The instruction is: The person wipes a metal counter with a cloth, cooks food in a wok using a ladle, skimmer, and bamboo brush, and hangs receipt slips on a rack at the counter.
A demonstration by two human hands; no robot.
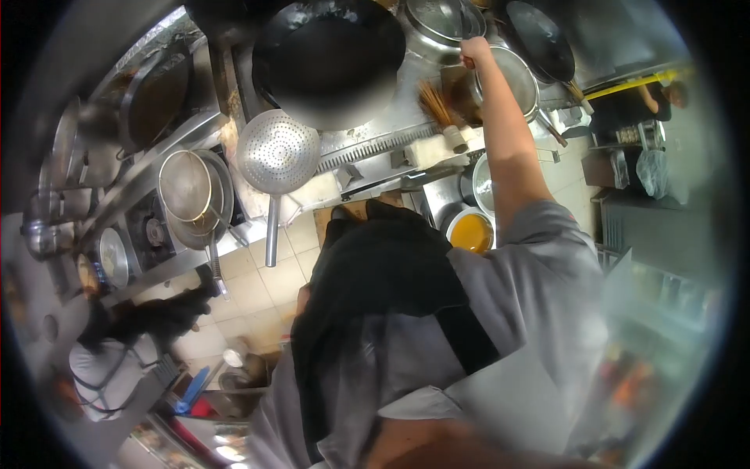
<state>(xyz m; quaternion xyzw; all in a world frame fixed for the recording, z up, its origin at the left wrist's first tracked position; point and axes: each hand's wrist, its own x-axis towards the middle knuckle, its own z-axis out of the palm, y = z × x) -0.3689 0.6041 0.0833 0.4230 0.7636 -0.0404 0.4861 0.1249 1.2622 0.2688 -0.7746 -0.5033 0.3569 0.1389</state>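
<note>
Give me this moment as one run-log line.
right hand: fingers curled near metal vessel, hold unclear | black wok: beside perforated ladle | ladle handle: toward person | orange liquid: in round container

Round metal pot (426,48), silvery, wide-mouthed, sitting level at top of view, right of centre; contents too blurred to tell. Just beside it, round pan (522,78), pale rim, greyish inside, partly hidden.

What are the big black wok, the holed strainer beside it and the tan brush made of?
Wok: probably iron or steel, with a blackened, seasoned-looking inside. Strainer: likely stainless steel; silvery sheen, many punched holes. Brush: perhaps bamboo, matte-looking, judging by its stiff tan strands.
</note>
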